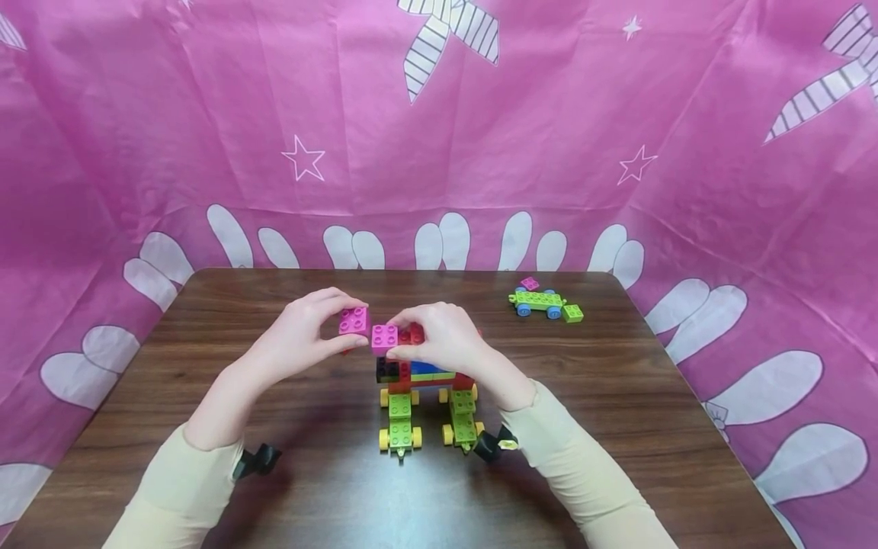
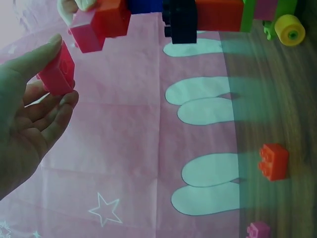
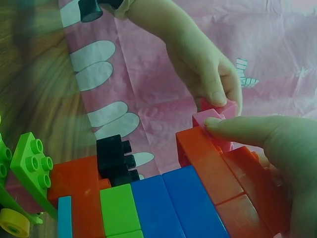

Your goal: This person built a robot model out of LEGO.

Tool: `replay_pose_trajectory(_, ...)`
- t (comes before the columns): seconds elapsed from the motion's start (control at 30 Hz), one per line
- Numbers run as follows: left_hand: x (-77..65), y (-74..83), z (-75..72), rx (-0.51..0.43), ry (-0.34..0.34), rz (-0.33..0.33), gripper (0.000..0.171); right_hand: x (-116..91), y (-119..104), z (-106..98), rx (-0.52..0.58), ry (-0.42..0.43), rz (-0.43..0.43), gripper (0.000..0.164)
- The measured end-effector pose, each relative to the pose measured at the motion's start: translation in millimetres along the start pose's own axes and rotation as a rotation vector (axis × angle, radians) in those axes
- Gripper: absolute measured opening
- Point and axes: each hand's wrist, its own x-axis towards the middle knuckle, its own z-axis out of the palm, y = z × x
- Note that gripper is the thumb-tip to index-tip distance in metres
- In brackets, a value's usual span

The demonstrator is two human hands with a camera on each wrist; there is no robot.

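My left hand (image 1: pixel 295 335) pinches a pink two-by-two building brick (image 1: pixel 353 320) between thumb and fingers, held in the air. Just right of it, my right hand (image 1: pixel 446 335) grips another pink brick (image 1: pixel 385 337), which lies at the end of a red brick (image 3: pixel 208 163) on top of a built model. The model has red, blue (image 3: pixel 181 203), green and black (image 3: pixel 114 158) bricks. Below, two green wheeled bases (image 1: pixel 400 427) with yellow wheels stick out toward me. Part of the model's top is hidden behind my right hand.
At the back right of the wooden table (image 1: pixel 583 457) stands a green wheeled base (image 1: pixel 538 300) with blue wheels, beside a green brick (image 1: pixel 572 313) and a pink brick (image 1: pixel 530 283). The left wrist view shows a loose orange-red brick (image 2: pixel 275 162). Pink cloth (image 1: pixel 480 152) surrounds the table.
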Motion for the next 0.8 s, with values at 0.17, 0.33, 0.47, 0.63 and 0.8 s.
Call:
replay_pose_trajectory(0.17,0.6,7.0,1.2,-0.013,-0.012,0.007,0.044,0,1,1,0.005,0.004,-0.002,0.04)
replay_pose_trajectory(0.33,0.8,12.0,3.2,-0.026,-0.052,-0.012,0.046,0,2,1,0.005,0.006,-0.009,0.04)
replay_pose_trajectory(0.47,0.7,14.5,4.3,-0.028,-0.076,-0.026,0.047,0,2,2,0.006,0.005,-0.007,0.04)
replay_pose_trajectory(0.63,1.1,16.5,5.5,-0.021,-0.082,-0.026,0.046,0,2,2,0.002,0.005,-0.007,0.04)
replay_pose_trajectory(0.8,1.8,18.0,6.7,-0.033,-0.083,-0.022,0.045,0,2,2,-0.004,0.007,-0.015,0.041)
